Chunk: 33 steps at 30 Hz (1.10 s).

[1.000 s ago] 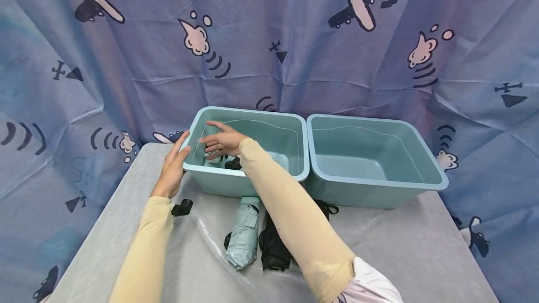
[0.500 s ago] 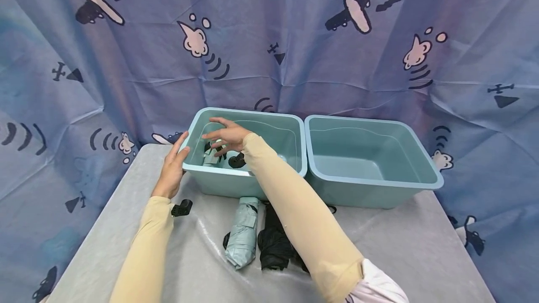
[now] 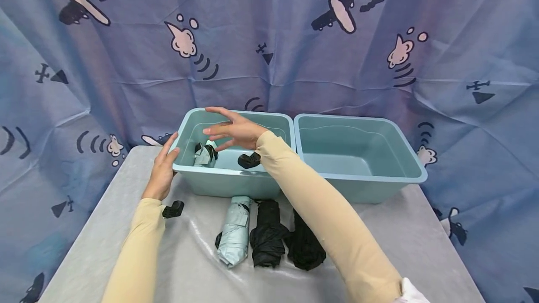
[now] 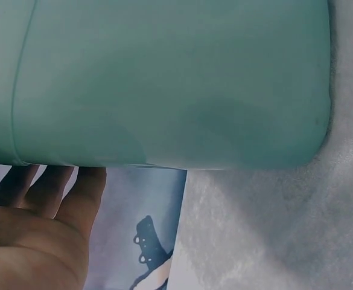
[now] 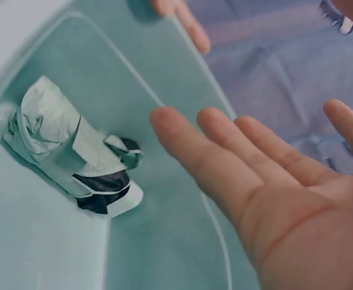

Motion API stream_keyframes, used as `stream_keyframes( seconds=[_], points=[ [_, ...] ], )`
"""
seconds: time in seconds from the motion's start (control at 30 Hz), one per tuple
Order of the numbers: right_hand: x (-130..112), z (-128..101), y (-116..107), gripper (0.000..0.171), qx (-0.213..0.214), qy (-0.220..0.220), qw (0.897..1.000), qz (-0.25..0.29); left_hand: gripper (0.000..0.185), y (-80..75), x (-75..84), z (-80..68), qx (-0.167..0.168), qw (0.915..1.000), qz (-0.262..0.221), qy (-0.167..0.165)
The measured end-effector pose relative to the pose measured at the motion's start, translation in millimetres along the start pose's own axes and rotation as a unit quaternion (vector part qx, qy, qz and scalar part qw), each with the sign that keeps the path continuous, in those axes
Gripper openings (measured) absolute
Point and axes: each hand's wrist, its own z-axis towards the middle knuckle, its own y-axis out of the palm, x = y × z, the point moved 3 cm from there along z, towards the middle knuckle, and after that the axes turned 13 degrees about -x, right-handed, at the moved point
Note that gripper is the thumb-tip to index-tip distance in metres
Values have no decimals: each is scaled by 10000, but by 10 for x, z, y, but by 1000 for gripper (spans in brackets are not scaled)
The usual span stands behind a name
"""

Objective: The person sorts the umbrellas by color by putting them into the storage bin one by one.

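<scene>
My right hand (image 3: 236, 131) hovers open above the left teal bin (image 3: 236, 182), fingers spread and holding nothing. In the right wrist view its bare palm (image 5: 273, 181) faces a folded pale green umbrella (image 5: 73, 151) lying on the bin floor. That umbrella (image 3: 204, 155) lies at the bin's left end, with a black handle (image 3: 249, 160) beside it. My left hand (image 3: 162, 169) rests with straight fingers against the bin's left front corner. The left wrist view shows those fingers (image 4: 49, 193) beside the bin's outer wall (image 4: 164, 78).
In front of the bins, a pale green folded umbrella (image 3: 233, 237) and two black ones (image 3: 265, 240) (image 3: 305, 247) lie on the grey table cover (image 3: 421, 247). An empty second teal bin (image 3: 358, 182) stands to the right. A blue airplane-print cloth (image 3: 269, 36) hangs behind.
My right hand has risen out of the left bin and drawn back a little, uncovering the pale green umbrella on its floor. The left hand has stayed at the bin's corner.
</scene>
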Motion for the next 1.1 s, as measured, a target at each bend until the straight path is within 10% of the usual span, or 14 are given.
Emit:
stream_keyframes(
  seconds=[0.47, 1.1],
  points=[
    [34, -1011, 177, 74, -605, -1407, 9882, -44, 55, 16, 21, -31, -30, 10000, -78, -45],
    [634, -2397, 127, 80, -24, -1632, 9866, -75, 56, 57, 30, -57, -65, 9998, -191, 50]
  ],
)
